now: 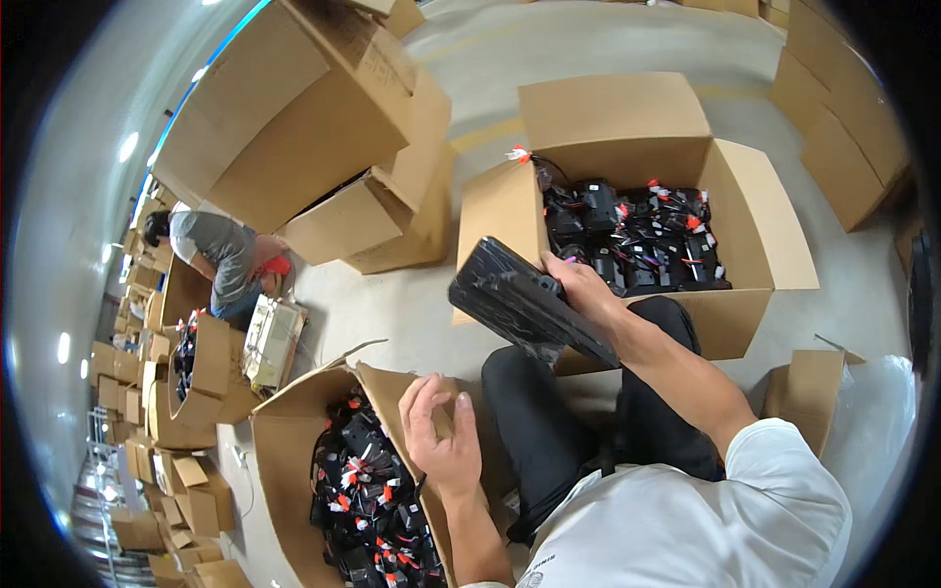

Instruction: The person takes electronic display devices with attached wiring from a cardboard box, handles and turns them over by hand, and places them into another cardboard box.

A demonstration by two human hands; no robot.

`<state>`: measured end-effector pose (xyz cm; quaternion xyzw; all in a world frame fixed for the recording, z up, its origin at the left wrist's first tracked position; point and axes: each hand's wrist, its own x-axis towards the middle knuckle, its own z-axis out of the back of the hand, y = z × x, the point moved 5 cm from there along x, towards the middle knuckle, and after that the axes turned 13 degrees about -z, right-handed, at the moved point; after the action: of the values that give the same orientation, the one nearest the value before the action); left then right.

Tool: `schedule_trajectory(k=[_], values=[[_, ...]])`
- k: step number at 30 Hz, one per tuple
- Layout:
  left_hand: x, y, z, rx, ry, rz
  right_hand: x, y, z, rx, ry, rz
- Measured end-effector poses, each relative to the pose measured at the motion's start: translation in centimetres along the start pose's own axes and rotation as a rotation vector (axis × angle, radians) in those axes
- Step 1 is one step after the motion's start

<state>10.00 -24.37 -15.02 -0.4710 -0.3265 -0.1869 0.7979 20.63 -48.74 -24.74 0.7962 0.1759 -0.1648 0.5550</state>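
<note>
Head view: near the frame's centre a flat black plastic-wrapped pack (524,302) is gripped at its right end by the right hand (578,286), while the left hand (441,426) is held loosely curled and empty over a flap of the lower-centre carton (284,461) of black parts. A second filled carton (627,167) is seen at upper right on the grey concrete floor (412,314), with stacked boxes and a crouching person (221,257) at left. The pack's contents cannot be made out.

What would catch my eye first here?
A flat black plastic-wrapped slab held up in the right hand at centre. Two open cardboard boxes hold black parts with red and white tags, one ahead, one lower left beside the empty left hand.
</note>
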Motion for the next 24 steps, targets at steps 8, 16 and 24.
schedule_trajectory(k=[8, 16, 24], values=[[-0.3, 3.3, -3.8, -0.352, 0.104, 0.32, -3.3, -2.4, -1.9, -0.331, 0.072, -0.059], [-10.0, 5.1, -11.5, -1.089, -0.323, 0.974, -2.8, -6.3, -2.4, -0.283, -0.12, 0.118], [-6.7, 2.4, -10.9, -0.542, -0.22, 0.412, -6.7, -8.3, -2.7, 0.102, -0.07, 0.217]])
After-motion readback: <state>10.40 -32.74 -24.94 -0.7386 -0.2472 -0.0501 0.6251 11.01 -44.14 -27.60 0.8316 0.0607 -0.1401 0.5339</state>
